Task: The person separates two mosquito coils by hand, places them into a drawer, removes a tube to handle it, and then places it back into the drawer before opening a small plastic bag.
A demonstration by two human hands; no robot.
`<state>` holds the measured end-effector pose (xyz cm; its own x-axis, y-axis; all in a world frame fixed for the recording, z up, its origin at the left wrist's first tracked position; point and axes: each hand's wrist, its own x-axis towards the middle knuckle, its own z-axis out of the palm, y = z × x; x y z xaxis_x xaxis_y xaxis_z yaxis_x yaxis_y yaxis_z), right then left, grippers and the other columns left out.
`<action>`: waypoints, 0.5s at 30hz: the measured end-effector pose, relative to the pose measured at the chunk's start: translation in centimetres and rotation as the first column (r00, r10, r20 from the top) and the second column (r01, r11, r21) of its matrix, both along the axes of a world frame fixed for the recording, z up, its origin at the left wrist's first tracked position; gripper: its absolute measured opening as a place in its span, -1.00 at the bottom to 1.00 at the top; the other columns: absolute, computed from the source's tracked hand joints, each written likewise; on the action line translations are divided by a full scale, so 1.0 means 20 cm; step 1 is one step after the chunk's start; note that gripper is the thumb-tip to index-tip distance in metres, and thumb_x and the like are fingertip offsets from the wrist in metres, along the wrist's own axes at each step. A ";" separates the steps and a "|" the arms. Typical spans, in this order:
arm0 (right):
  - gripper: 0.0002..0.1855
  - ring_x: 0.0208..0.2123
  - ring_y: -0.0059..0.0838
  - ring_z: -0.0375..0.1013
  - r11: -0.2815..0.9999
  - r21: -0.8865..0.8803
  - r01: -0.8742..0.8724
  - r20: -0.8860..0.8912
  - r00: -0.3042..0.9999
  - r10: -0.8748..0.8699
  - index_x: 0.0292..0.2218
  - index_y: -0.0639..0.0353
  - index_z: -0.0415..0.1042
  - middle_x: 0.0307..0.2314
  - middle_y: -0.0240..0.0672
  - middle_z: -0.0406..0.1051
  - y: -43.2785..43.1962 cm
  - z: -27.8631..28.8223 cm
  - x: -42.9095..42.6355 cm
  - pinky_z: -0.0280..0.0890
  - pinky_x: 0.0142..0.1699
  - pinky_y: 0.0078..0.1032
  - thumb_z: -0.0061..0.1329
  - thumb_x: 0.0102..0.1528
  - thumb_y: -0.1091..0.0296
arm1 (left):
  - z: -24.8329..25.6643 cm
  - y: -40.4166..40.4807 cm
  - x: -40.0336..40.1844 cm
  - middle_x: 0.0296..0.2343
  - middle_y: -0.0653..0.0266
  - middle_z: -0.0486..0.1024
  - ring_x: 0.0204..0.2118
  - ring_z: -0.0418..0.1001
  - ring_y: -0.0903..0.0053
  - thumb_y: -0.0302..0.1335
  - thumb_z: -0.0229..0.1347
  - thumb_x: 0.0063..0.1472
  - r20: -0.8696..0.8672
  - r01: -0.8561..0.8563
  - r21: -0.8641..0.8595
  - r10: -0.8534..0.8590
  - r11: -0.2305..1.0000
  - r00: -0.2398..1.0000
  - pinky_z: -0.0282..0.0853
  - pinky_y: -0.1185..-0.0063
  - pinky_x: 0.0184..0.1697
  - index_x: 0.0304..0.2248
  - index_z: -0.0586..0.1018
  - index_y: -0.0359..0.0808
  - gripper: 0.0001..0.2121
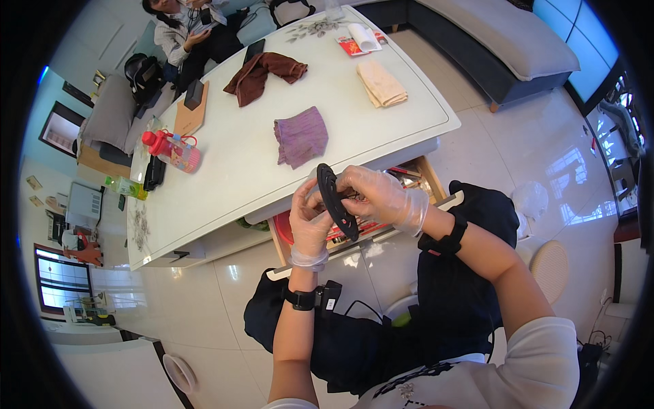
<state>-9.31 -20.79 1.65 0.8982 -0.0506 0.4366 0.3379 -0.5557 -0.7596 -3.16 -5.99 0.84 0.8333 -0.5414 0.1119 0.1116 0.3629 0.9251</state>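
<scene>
A flat black disc-like object (333, 202), seen nearly edge-on with raised or cut-out parts, is held up between my two hands over the front of the table. My left hand (312, 225), in a clear plastic glove, grips its left side. On the other side my right hand (380, 191), gloved the same way, pinches it between thumb and fingers. What exactly the object is, I cannot tell. Beneath my hands a drawer (434, 186) is pulled out, holding red-marked packets and other small items partly hidden by my hands. Just beyond lies a folded purple cloth (301, 137).
The white table (230, 179) also bears a brown cloth (263, 74), a beige folded cloth (380, 84), a paper roll (363, 37), a red-capped bottle (173, 150) and a dark box (193, 95). A person (191, 38) sits at the far side. A grey sofa (495, 41) stands right.
</scene>
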 end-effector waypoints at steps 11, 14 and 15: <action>-0.78 -0.50 -0.32 0.36 0.974 0.207 0.086 -0.047 0.996 -0.078 -0.37 0.24 0.24 -0.51 -0.20 0.29 -0.01 0.00 -0.01 0.27 -0.40 -0.51 -0.06 -0.11 0.42 | 0.01 -0.01 0.02 -0.39 0.15 0.43 -0.42 0.42 0.60 -0.70 0.04 -0.10 -0.124 -0.053 -0.098 0.041 0.994 0.991 0.38 0.70 -0.41 -0.10 0.17 -0.39 -0.49; -0.77 -0.51 -0.31 0.36 0.968 0.236 0.090 -0.008 0.996 -0.091 -0.38 0.26 0.24 -0.50 -0.19 0.28 -0.01 -0.03 -0.01 0.26 -0.41 -0.51 -0.06 -0.13 0.44 | 0.02 -0.01 0.02 -0.41 0.18 0.43 -0.44 0.41 0.61 -0.71 0.04 -0.10 -0.126 -0.058 -0.051 0.051 0.997 0.991 0.35 0.73 -0.45 -0.11 0.18 -0.39 -0.50; -0.77 -0.49 -0.29 0.35 0.983 0.169 0.072 0.051 0.995 -0.082 -0.38 0.26 0.24 -0.50 -0.18 0.28 -0.02 -0.03 0.00 0.26 -0.40 -0.49 -0.06 -0.14 0.43 | 0.02 -0.01 0.02 -0.41 0.18 0.43 -0.44 0.41 0.61 -0.71 0.04 -0.10 -0.119 -0.055 -0.066 0.047 0.996 0.992 0.35 0.73 -0.45 -0.11 0.18 -0.39 -0.50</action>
<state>-9.29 -21.17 1.11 0.8625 -0.1950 0.4669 0.3446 -0.4493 -0.8242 -2.80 -6.27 1.31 0.8694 -0.4919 0.0473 0.1975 0.4336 0.8792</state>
